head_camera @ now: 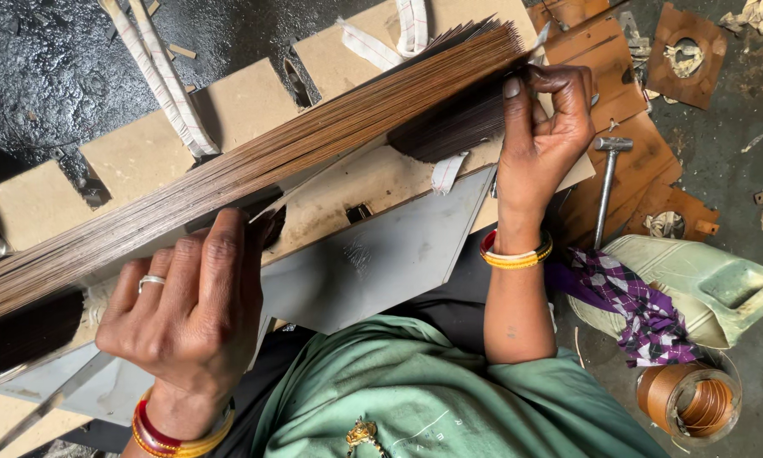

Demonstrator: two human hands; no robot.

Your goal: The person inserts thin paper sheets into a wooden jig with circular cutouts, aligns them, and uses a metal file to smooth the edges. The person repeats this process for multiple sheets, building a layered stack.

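We are seeing a round tub (689, 399) below and right of the right hand (541, 140), holding a coil of brown strip. We are gripping a long stack of thin metal sheets (254, 165): the left hand (190, 318) is clamping its fingers over the near edge, the right hand is pinching the far end. The stack is running lower left to upper right, lying on the notched boards (144, 153). A hammer (606, 182) is lying just right of the right hand.

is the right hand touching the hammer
Apart. The head view shows the right hand pinching the stack of thin sheets, with bare board between it and the hammer.
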